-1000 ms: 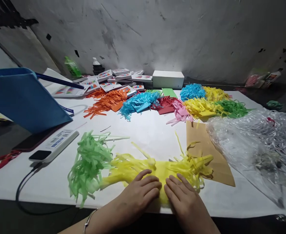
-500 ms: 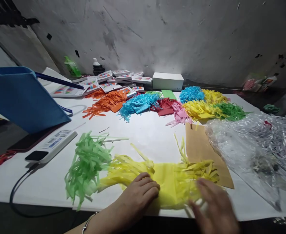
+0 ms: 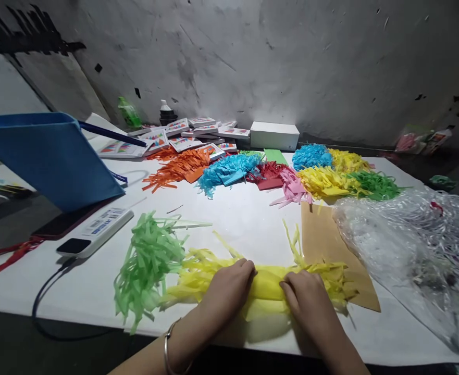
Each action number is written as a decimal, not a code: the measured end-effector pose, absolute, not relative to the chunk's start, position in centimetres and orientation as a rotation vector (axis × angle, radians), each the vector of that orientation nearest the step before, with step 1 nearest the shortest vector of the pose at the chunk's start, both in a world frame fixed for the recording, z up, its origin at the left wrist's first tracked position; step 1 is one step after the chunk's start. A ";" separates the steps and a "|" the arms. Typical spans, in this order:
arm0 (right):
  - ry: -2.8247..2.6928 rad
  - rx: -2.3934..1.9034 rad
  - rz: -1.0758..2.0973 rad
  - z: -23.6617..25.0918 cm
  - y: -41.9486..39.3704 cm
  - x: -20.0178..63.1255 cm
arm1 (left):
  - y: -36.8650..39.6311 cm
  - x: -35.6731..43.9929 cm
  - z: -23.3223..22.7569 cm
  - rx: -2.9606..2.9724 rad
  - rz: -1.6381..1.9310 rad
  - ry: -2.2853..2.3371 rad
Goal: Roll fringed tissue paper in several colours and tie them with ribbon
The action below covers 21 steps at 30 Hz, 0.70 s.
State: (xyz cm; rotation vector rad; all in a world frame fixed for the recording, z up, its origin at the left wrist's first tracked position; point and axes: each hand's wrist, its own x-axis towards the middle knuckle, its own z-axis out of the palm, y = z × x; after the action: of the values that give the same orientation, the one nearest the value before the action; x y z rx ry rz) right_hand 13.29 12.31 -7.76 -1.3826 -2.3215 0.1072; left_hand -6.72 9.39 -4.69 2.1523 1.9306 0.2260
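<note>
Head view, with places given on a clock face laid over the white surface (image 3: 248,234), 6 o'clock nearest the wearer. A yellow tissue-paper sheet (image 3: 268,284) lies between 5 and 6 o'clock, handled by two bare hands. Its uncut middle is gripped at the left by the left hand (image 3: 227,286) and at the right by the right hand (image 3: 311,294); both grips appear closed on the paper, fingers curled, though the pinch itself is partly hidden.

Both ends of the sheet are already cut into loose strips. A folded-looking band is seen between the hands, and a thinner flap is left lying flat toward 6 o'clock, so the folding is judged to be only partly done; the number of layers cannot be told.

At 8 o'clock, light-green fringed paper (image 3: 147,260) is met by the yellow strips. At the right end, brown paper (image 3: 319,234) is overlapped, and a clear plastic bag (image 3: 381,245) is placed beyond it, between 3 and 4. From 10 to 2 o'clock, fringed bundles are laid out, including orange (image 3: 178,169), blue (image 3: 229,169) and pink (image 3: 292,187); flat bands are visible on several, by which a more finished state is suggested.
</note>
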 end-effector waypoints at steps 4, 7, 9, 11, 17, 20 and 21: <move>-2.373 -1.418 0.015 -7.8 13.9 12.4 | 10.5 -6.5 -4.1 2.140 0.094 2.000; -2.350 -1.472 -0.098 -7.4 14.3 12.4 | 10.7 -6.6 -4.2 2.132 0.028 2.017; -2.290 -1.468 -0.199 -6.8 14.0 12.5 | 10.8 -6.7 -4.5 2.125 -0.002 2.025; -2.251 -1.246 -0.284 -6.3 13.3 12.3 | 10.9 -6.8 -4.7 2.123 -0.023 2.026; -2.363 -0.646 -0.319 -6.9 11.9 12.7 | 11.5 -6.9 -4.8 2.114 -0.053 2.020; -2.199 -1.097 -0.401 -7.4 12.6 15.2 | 11.5 -6.9 -4.6 2.116 -0.044 2.012; -2.103 -1.223 -0.434 -7.3 12.8 16.2 | 11.5 -6.9 -4.5 2.117 -0.040 2.010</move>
State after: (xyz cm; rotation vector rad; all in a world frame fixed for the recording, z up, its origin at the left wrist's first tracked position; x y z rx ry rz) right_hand 16.17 12.77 -7.27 -1.2226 -2.1029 -0.4344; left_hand -6.92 11.47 -4.50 2.1167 2.0102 -0.0395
